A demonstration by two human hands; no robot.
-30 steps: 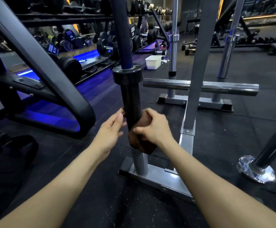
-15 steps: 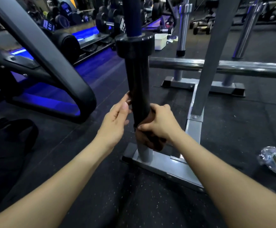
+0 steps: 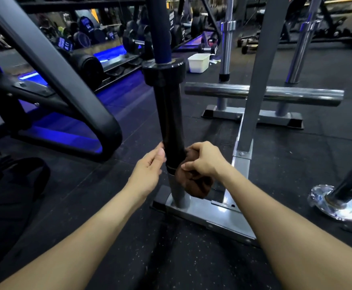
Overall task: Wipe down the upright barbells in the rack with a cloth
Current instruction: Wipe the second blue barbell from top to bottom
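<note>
An upright barbell with a black sleeve [image 3: 171, 122] and a blue shaft stands in a grey floor rack [image 3: 210, 216]. My right hand [image 3: 204, 161] grips a brown cloth [image 3: 194, 183] bunched against the lower right side of the sleeve, near its bottom end. My left hand [image 3: 150, 166] touches the sleeve's left side with straight fingers, thumb towards me. Two more upright chrome barbells [image 3: 226, 38] stand in the far part of the rack, behind a horizontal chrome bar [image 3: 265, 95].
A black machine frame [image 3: 66, 91] curves down on the left. A grey rack post [image 3: 252, 91] rises right of the sleeve. Another bar's chrome end [image 3: 334, 203] rests on the floor at right. Dumbbell racks and a white tub [image 3: 198, 62] stand behind.
My right hand with the cloth has slid down the sleeve towards its bottom end. My left hand stayed against the sleeve's left side. The camera view shifted a little.
</note>
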